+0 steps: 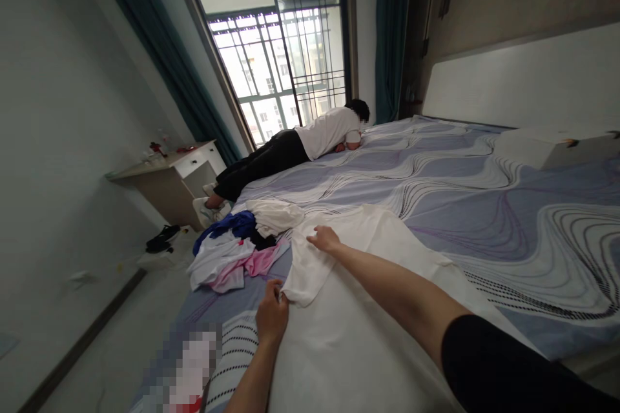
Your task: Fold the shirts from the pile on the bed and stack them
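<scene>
The white shirt's sleeve (307, 271) is pinched at its edge by the left hand (272, 315). The right forearm is stretched across the shirt (368, 310); whether fabric is gripped by the right hand (324, 240) cannot be told.

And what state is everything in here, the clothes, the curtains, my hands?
White shirt: spread out, lightly wrinkled
Clothes pile: crumpled, unfolded
Left hand: pinching the shirt's sleeve edge
Right hand: on the shirt near the sleeve, grip unclear
Curtains: drawn to the sides
Other person: lying face down across the bed's far side
</scene>
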`<state>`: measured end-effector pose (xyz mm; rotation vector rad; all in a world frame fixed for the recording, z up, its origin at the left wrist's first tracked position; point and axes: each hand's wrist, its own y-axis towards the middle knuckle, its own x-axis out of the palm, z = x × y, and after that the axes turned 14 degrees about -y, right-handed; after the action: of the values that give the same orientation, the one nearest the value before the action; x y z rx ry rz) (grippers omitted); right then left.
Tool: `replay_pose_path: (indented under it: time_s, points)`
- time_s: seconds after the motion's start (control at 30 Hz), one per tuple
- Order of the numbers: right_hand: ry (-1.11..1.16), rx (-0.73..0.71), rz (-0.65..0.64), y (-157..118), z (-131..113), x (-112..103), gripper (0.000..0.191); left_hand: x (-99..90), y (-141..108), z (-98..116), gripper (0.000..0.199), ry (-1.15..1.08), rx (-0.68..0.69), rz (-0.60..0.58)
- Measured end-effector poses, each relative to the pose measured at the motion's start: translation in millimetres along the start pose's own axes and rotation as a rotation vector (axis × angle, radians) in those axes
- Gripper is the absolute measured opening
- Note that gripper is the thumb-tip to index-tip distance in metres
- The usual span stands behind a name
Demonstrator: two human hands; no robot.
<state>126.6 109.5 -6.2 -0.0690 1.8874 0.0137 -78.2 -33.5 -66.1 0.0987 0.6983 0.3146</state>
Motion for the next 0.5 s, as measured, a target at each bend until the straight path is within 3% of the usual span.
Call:
replay_pose_path:
  time_s: [0.1, 0.17, 0.33, 0.5]
  points:
    - [-0.006, 0.043, -0.078, 29.0, -38.0, 18.5, 0.046, -0.5, -0.4, -1.8, 0.025, -0.047, -0.005, -0.004]
    - [-0.014, 0.058, -0.099, 40.1, -50.5, 27.9, 0.037, -0.3, -1.0, -3.5, 0.020, -0.083, -0.020, 0.020]
    - [-0.020, 0.106, -0.118, 61.6, -46.7, 36.7, 0.035, 2.4, -2.1, -7.1, 0.021, -0.118, -0.007, 0.110]
    - [-0.008, 0.081, -0.134, 74.5, -41.4, 38.1, 0.031, 2.9, -2.9, -8.7, 0.021, -0.135, 0.110, 0.058]
